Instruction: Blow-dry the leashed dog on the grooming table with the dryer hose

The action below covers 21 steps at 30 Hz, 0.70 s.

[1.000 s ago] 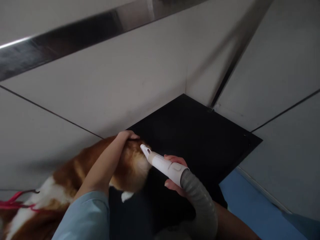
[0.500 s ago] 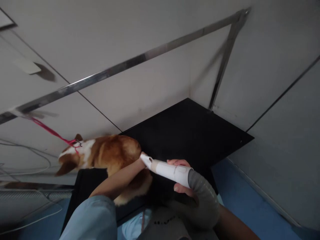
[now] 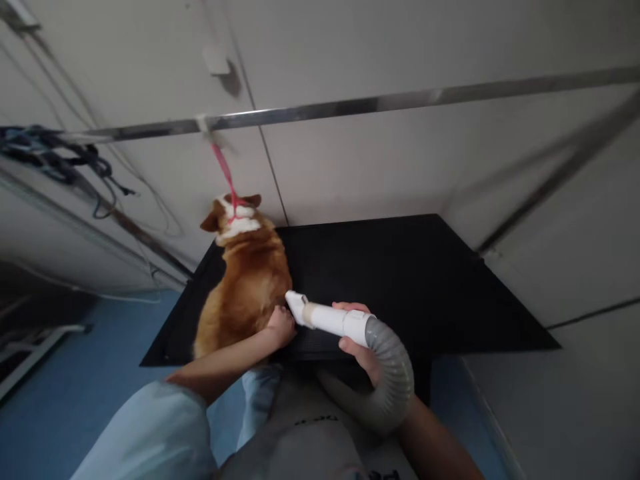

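Note:
A brown and white dog [image 3: 245, 280] stands on a black table [image 3: 410, 287], facing away from me toward the wall. A red leash [image 3: 224, 170] runs from its neck up to a metal bar [image 3: 380, 103]. My left hand [image 3: 280, 327] rests on the dog's rear flank, fingers curled into the fur. My right hand [image 3: 357, 343] grips a white dryer nozzle [image 3: 327, 318] with a grey ribbed hose [image 3: 390, 373]. The nozzle tip points at the dog's rear, right beside my left hand.
White panelled walls enclose the table at the back and right. A slanted metal post [image 3: 560, 177] rises at the table's right corner. Cables [image 3: 65, 163] hang along the left wall. The floor [image 3: 90, 373] is blue.
My view has swung left and pulled back, so the whole dog, the leash and the bar now show. My left hand has slid down to the dog's rear flank; the nozzle stays aimed there.

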### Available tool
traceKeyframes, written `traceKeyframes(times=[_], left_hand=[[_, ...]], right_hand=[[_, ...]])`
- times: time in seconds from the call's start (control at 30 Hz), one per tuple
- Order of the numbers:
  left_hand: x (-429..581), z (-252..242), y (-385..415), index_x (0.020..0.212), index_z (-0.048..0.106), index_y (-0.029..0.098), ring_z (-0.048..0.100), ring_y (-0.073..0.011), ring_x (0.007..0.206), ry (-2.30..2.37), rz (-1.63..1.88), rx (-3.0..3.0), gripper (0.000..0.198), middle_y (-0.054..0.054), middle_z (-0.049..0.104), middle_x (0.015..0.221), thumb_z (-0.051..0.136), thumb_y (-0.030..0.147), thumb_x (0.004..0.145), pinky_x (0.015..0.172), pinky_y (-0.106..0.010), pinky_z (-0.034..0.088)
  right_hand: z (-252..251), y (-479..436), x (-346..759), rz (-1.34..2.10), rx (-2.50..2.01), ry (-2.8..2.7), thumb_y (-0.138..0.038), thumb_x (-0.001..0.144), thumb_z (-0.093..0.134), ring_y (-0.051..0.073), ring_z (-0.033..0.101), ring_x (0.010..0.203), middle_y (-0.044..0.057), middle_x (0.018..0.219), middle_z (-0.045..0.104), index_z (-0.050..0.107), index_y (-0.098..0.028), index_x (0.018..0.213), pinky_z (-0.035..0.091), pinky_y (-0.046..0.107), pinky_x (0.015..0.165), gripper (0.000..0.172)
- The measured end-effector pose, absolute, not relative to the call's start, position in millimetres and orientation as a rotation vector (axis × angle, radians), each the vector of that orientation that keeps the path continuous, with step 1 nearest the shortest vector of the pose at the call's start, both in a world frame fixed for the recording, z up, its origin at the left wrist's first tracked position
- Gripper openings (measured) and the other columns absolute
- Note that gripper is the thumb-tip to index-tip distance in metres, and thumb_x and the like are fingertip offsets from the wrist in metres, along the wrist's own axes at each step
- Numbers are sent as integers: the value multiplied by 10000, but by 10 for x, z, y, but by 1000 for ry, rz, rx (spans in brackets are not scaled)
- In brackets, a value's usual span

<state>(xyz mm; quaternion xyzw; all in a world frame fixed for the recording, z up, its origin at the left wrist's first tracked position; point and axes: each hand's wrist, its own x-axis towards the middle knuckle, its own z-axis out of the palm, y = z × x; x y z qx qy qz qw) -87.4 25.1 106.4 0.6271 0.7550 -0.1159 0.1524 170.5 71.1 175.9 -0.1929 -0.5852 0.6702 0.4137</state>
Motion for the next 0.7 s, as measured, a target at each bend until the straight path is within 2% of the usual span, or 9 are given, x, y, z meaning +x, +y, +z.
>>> traceKeyframes(times=[0.1,0.17,0.23,0.27,0.33,0.37,0.47,0.53,0.7], left_hand=[[-1143,1278,83,1144,808,161,651,-448,1191,2323,-339,1708,437,-277,731,1164,550,424,910,1062,-601,443],[-1464,1480,-9,1263,753,187,577,-421,1320,2506,-133,1722,438,-236,684,1326,544,390,936,1157,-570,371],[-1866,1682,-59,1483,590,196,418,-439,1478,2808,152,1531,631,-225,539,1540,616,467,914,1218,-577,288],[-2074,1774,-60,1563,491,200,386,-451,1499,2918,271,1325,786,-222,498,1579,664,547,879,1216,-575,294],[-2455,1931,-6,1617,388,153,461,-452,1447,2895,383,999,1033,-244,506,1563,715,688,796,1160,-512,393],[-2613,1996,45,1607,399,138,505,-440,1412,2842,409,953,1075,-244,523,1546,715,733,770,1132,-474,428],[-2928,2163,263,1547,482,153,576,-424,1337,2822,449,886,1050,-229,578,1478,720,774,734,1081,-436,470],[-3039,2267,436,1521,504,154,594,-409,1314,2862,516,899,980,-222,600,1441,710,742,765,1068,-425,477],[-3187,2450,946,1384,601,121,639,-330,1254,2870,634,1155,577,-184,679,1339,643,433,900,1071,-369,477]], right_hand=[[1825,736,1592,1721,-439,-1510,-321,795,767,275,588,1373,26,1404,641,584,-342,1283,423,521,1251,522],[1862,750,1501,1734,-448,-1570,-351,839,730,283,580,1381,42,1430,631,572,-332,1319,402,543,1264,506],[1886,774,1364,1695,-480,-1627,-350,848,733,288,559,1405,59,1474,603,566,-316,1338,358,556,1289,519],[1891,792,1273,1692,-456,-1638,-356,844,741,291,552,1413,63,1481,598,561,-311,1337,350,562,1293,527],[1890,845,1053,1711,-355,-1618,-390,860,715,290,564,1406,64,1455,616,543,-312,1329,372,577,1277,506],[1888,878,934,1709,-314,-1611,-401,874,692,285,573,1398,61,1440,625,534,-315,1328,386,577,1268,488],[1896,997,611,1577,-314,-1637,-381,889,666,265,563,1410,54,1461,607,512,-320,1353,413,550,1251,493],[1920,1072,470,1498,-311,-1679,-372,895,648,262,565,1405,62,1453,610,524,-307,1353,437,530,1231,479],[2033,1175,450,1350,-419,-1649,-351,905,647,257,571,1378,74,1442,610,567,-275,1330,419,506,1236,439]])
